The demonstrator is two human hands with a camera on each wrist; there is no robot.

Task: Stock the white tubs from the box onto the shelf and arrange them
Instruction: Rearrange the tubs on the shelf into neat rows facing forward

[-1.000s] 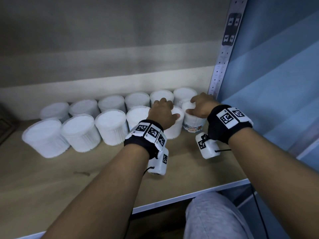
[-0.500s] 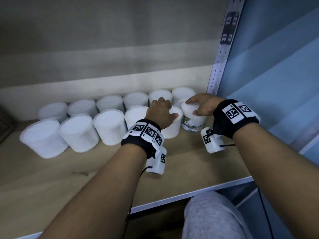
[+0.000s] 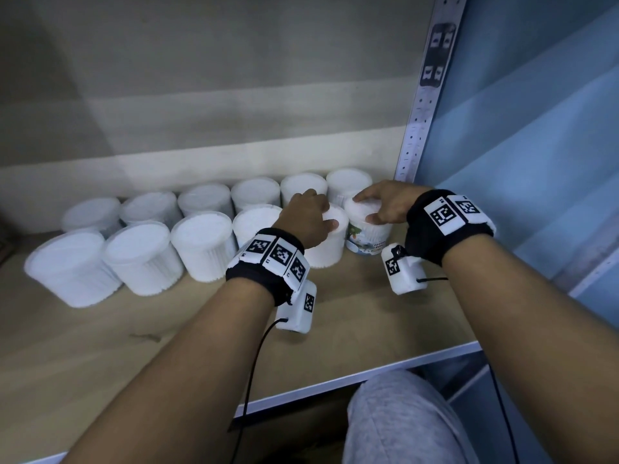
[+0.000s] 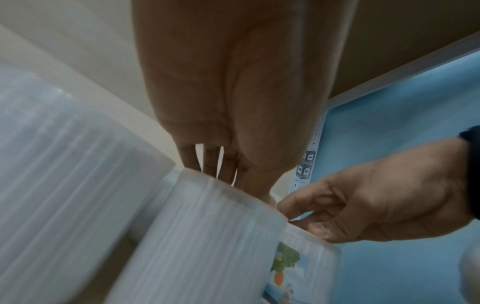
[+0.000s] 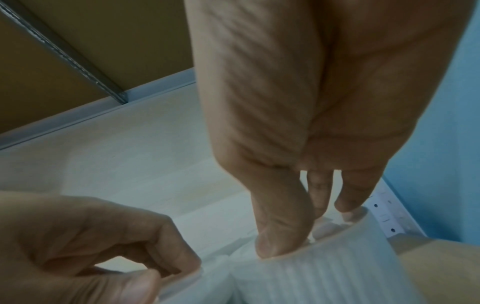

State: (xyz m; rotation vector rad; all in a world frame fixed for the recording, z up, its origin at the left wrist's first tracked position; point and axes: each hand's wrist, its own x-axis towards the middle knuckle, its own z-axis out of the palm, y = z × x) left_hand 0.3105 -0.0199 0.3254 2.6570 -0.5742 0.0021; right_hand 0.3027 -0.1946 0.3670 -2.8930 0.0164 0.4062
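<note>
The left hand (image 3: 306,219) grips the top of a plain white tub (image 3: 326,249) on the wooden shelf (image 3: 351,316). Touching it, toward the right hand (image 3: 385,204), stands a labelled tub (image 3: 368,236), which that hand clamps by the lid. Both tubs are packed with upright white sticks. Beyond and left of the left hand, more white tubs (image 3: 140,256) stand in two rows.
</note>
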